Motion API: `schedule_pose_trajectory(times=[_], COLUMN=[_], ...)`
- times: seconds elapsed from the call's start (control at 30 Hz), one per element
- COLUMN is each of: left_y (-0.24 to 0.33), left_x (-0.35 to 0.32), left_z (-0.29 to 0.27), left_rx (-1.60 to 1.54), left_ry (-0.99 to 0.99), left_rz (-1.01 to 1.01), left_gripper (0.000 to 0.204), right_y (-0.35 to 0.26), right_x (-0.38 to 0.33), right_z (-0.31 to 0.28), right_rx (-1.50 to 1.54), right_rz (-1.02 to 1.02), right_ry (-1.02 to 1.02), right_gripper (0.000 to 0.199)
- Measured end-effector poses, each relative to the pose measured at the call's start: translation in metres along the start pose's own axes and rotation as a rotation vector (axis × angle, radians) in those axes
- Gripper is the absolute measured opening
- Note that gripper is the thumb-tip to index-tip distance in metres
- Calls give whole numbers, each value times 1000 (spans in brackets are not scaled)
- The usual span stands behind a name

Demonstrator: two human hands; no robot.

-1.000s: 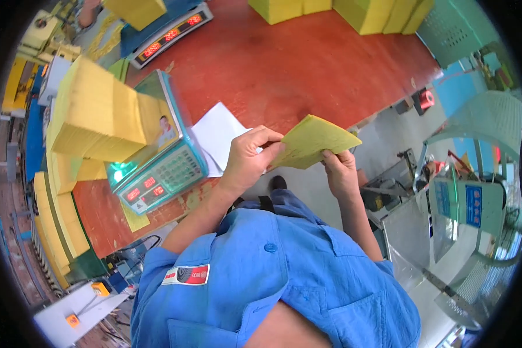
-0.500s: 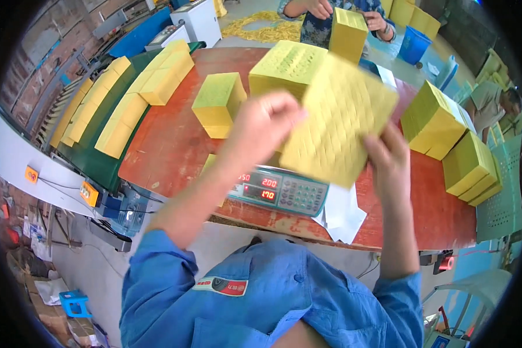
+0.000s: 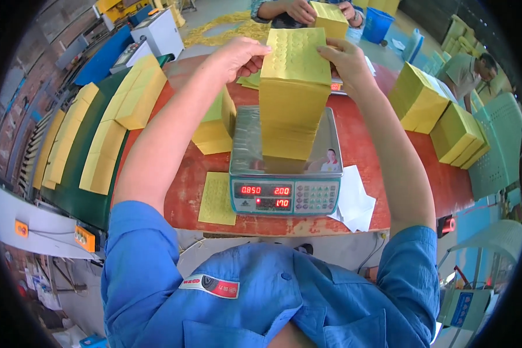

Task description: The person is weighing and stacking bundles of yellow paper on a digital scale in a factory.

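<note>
Both hands pinch the top of the tall yellow sheet stack: left hand and right hand at opposite edges, steadying it upright on the scale. Beyond, more yellow stacks crowd the red bench; a co-worker's hands hold another block.

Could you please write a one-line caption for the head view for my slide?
Left hand and right hand steady a tall stack of yellow sheets on a digital scale.

Your tall yellow stack of embossed paper sheets hides much of the steel scale pan; the co-worker's hands (top edge) are cut off.
</note>
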State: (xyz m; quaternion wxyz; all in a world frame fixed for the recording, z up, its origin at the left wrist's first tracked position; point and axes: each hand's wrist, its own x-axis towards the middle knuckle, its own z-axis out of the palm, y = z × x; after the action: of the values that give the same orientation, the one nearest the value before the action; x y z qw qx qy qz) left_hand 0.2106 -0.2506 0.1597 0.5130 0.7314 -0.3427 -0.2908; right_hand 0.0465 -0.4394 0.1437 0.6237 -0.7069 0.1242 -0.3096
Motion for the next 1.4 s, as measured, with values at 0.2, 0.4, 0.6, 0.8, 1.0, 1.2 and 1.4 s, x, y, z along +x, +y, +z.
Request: schedule_pose_trajectory(times=[0.2,0.4,0.6,0.8,1.0,1.2,1.4], left_y=[0,-6,-6,-12,-23,-24,-31], left_x=[5,5,-7,-11,-3,-12,-81], left_z=[0,0,4,4,6,9,17], left_rx=[18,48,23,87,119,56,-198], left_ry=[-33,-28,-11,25,43,81,235], left_rz=[49,54,62,80,146,139,263], left_gripper=[26,26,24,25,26,26,26], right_y=[-1,9,9,12,26,30,7], right_x=[-17,-21,-20,-21,-19,-23,-75], right_z=[5,8,6,15,14,19,19], right_rx=[-21,5,-135,-242,-476,-475,-53], right_rz=[-68,-44,-77,-147,-261,-397,-235], right_ry=[93,106,146,186,285,370,343], right_gripper=[39,41,41,43,41,25,18])
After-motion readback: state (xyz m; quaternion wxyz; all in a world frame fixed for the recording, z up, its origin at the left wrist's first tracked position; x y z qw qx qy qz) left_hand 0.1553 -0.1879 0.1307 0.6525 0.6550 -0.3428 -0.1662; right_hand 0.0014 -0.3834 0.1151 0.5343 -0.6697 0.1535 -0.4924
